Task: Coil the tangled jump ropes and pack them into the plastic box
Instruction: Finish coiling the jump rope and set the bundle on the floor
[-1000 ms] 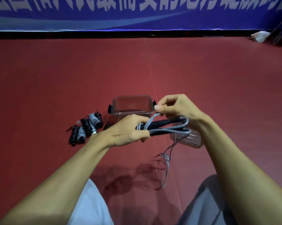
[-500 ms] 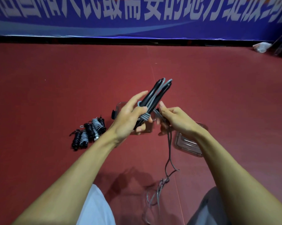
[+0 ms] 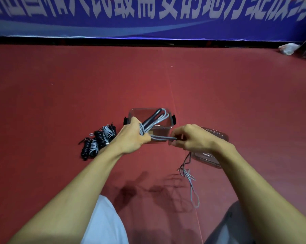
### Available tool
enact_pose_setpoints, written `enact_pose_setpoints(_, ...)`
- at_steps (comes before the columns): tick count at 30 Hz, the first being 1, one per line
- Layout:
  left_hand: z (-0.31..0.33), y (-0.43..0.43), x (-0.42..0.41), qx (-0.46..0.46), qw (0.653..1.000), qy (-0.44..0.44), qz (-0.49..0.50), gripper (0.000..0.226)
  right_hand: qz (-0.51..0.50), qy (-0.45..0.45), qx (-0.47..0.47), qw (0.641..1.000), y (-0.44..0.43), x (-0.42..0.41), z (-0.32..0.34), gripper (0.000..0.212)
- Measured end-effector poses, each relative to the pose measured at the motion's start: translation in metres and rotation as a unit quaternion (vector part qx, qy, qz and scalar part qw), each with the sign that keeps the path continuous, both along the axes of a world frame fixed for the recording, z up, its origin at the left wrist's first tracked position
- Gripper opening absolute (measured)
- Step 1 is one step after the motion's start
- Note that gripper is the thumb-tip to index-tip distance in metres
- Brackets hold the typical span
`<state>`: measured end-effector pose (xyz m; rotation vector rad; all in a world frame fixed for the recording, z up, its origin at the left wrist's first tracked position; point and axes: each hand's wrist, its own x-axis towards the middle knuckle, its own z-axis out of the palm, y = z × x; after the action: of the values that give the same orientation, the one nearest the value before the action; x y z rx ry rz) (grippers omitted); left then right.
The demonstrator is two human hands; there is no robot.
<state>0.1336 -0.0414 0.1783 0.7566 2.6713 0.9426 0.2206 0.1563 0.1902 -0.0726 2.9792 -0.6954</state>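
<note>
Red sports floor (image 3: 78, 88), seen from a seated position. We hold the jump rope (image 3: 154, 118) with its far end overlapping the open plastic box (image 3: 141, 110) in view. Our left hand (image 3: 131, 136) grips the folded bundle of black handles and grey cord, whose long axis runs up and to the right, away from us. A taut stretch of cord runs rightward from that grip to our right hand (image 3: 192, 140), whose fingers pinch it, and the loose tail (image 3: 192, 187) hangs to the floor. We judge that the next wrap crosses the bundle's axis, led by the right hand. Finished coils (image 3: 99, 140) lie left of the box; its lid (image 3: 210, 159) lies to the right.
</note>
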Motion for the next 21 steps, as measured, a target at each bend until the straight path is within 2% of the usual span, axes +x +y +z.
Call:
enact_pose_setpoints(5,-0.013,0.005,0.011,-0.101,0.993,-0.019,-0.057,0.037,0.025,0.021,0.007,0.999,0.0,-0.001,-0.001,0.013)
enact_pose_setpoints(9,-0.01,0.007,0.01,-0.067,0.995,0.025,-0.069,0.031,0.001,0.111,-0.035,0.993,0.007,0.001,0.003,0.014)
enact_pose_setpoints(13,-0.004,0.01,0.013,-0.051,0.995,0.023,-0.077,0.049,-0.092,0.165,-0.034,0.981,0.011,0.004,0.005,0.018)
enact_pose_setpoints(18,-0.005,0.014,0.019,-0.093,0.989,0.002,-0.118,0.024,-0.14,0.184,-0.017,0.973,0.01,0.003,0.008,0.03)
enact_pose_setpoints(21,-0.002,0.016,0.023,-0.097,0.986,-0.02,-0.133,0.026,-0.114,0.193,-0.059,0.973,0.006,0.002,0.008,0.032)
